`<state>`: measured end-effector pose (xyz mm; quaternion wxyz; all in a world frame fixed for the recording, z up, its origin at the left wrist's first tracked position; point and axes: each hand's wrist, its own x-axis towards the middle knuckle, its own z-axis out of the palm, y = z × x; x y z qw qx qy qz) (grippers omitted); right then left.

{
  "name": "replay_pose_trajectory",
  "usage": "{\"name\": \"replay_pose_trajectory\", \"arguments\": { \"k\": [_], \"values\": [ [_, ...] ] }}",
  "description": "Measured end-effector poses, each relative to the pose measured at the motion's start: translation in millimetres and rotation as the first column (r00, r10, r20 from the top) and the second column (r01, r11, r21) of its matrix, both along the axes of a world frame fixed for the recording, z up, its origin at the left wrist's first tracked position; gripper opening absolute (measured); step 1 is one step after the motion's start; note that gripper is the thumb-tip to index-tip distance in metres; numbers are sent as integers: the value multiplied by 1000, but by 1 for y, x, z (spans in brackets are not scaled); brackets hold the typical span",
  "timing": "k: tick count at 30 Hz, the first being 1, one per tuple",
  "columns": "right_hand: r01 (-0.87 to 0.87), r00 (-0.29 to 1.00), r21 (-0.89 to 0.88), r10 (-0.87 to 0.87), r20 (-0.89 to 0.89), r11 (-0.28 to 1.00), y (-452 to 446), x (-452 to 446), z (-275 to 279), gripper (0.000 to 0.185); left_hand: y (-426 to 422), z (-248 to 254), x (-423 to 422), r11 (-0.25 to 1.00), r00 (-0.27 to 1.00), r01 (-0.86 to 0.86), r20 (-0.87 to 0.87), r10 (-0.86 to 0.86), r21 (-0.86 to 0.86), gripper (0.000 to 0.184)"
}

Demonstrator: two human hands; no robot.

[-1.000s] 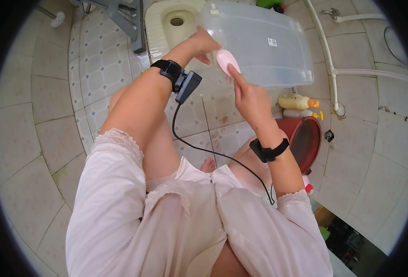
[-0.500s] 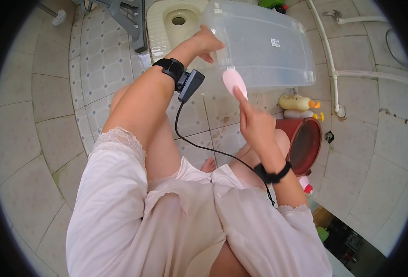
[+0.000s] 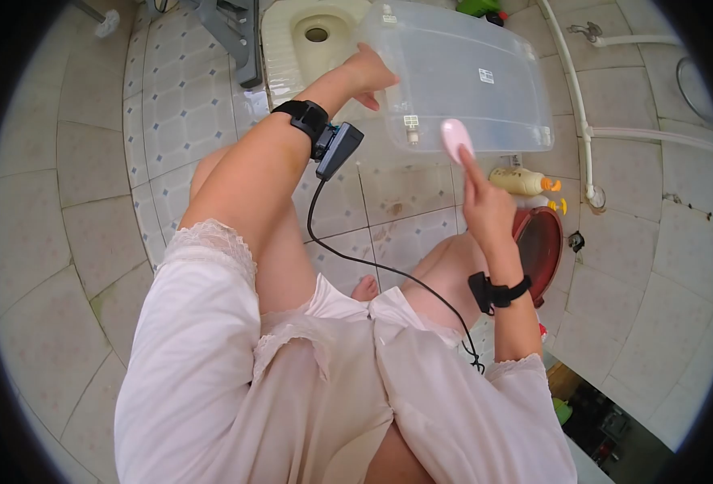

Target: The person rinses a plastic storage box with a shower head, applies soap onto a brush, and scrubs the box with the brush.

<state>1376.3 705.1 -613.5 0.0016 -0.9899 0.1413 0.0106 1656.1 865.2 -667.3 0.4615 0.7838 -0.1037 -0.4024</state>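
Note:
A large translucent plastic storage box (image 3: pixel 461 89) lies at the upper middle with a broad flat face towards me and small white fittings at its corners. My left hand (image 3: pixel 366 74) grips the box's left edge; some of its fingers are hidden. In my right hand (image 3: pixel 487 208) is a pink brush (image 3: pixel 456 140) with a smooth oval back, my index finger stretched along it. The brush overlaps the box's near edge in view, and its underside is hidden, so contact cannot be made out.
Beyond my left hand is a squat toilet (image 3: pixel 280 56), with a grey plastic stool (image 3: pixel 235 36) to its left. Yellowish pump bottles (image 3: pixel 517 181) and a dark red bucket (image 3: pixel 543 250) stand at the right. A black cable (image 3: pixel 372 263) runs between my wrist devices.
My right hand has moved right with the brush along the box's near edge. My left hand stays at the box's left edge; the view has shifted slightly.

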Motion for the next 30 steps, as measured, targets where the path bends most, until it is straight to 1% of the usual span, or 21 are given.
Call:
{"name": "replay_pose_trajectory", "arguments": {
  "k": [1,3,4,5,6,7,8,9,11,12,14,15,17,18,20,22,24,25,27,30],
  "values": [
    [-8,1000,-4,8,0,1000,3,2,3,55,-2,1,0,1000,1000,-10,4,10,15,95],
    [-91,990,145,74,124,985,24,8,11,53,-3,-1,2,999,1000,-16,7,16,31,96],
    [-167,981,159,148,124,973,51,16,18,51,-3,-4,1,999,1000,-2,27,1,38,97],
    [-159,982,159,140,127,974,55,17,11,51,-3,-3,2,999,998,8,56,-10,43,99],
    [-142,988,169,129,84,975,55,22,0,51,-4,-2,2,999,998,10,63,-13,43,99],
    [-125,992,179,120,36,976,54,24,-4,51,-3,-1,-1,999,999,0,38,-1,38,101],
    [-136,991,221,128,48,966,46,24,-2,51,-2,0,-1,999,1000,-19,12,19,34,102],
    [-144,989,225,136,49,964,43,24,0,51,-1,1,1,999,1000,-27,12,27,37,102],
    [-88,996,191,90,1,978,41,10,5,51,-6,-2,-5,998,999,47,-13,-46,34,105],
    [-91,996,189,92,0,978,36,2,7,51,-8,-2,-8,999,999,44,-14,-44,32,105],
    [30,999,148,-33,16,989,27,-3,6,52,-7,-5,-6,999,999,28,21,-28,26,104],
    [27,1000,150,-29,11,988,27,-3,1,52,-5,-8,-6,999,1000,23,15,-23,28,104],
    [-35,997,120,27,70,992,32,1,-4,53,-9,-6,-6,998,998,49,42,-51,49,98],
    [-8,997,110,-1,78,994,41,7,-9,54,-11,-4,-2,997,997,56,40,-58,46,98],
    [2,998,121,-11,70,993,48,22,-11,54,-7,0,7,996,990,34,134,-44,79,92],
    [24,997,128,-33,67,991,46,18,-7,54,-7,0,5,997,991,27,130,-36,67,90],
    [-32,986,208,-4,169,978,45,6,-2,51,-8,0,7,998,992,1,124,-9,60,89],
    [-40,986,209,4,169,977,48,5,-1,51,-9,-1,8,997,990,9,141,-20,75,89],
    [-72,994,194,55,92,978,64,-3,0,50,-9,-4,6,995,988,25,148,-39,94,90],
    [-45,992,192,21,123,980,63,37,-5,51,-11,-7,10,998,989,5,149,-14,60,90]
  ]
}}
